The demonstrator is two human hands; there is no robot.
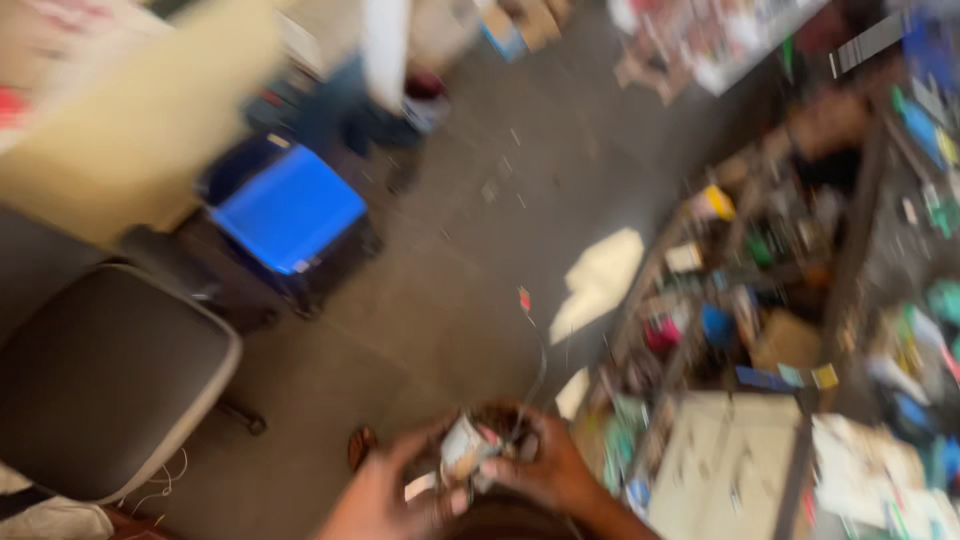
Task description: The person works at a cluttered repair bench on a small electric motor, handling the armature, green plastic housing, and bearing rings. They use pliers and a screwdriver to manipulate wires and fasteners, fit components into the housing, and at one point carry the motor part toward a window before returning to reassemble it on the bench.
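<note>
The picture is blurred by motion. Low in the middle, my left hand point(385, 495) and my right hand point(550, 470) are close together around a small pale object point(465, 448) with thin wires point(535, 370) rising from it. Both hands seem to hold it, fingers curled. What the object is cannot be made out.
A grey office chair seat point(100, 380) sits at the lower left. A blue-topped box point(288, 212) stands on the grey floor point(470, 250) behind it. Cluttered shelves point(790, 300) with many small colourful items fill the right. A pale sheet point(600, 280) lies on the floor.
</note>
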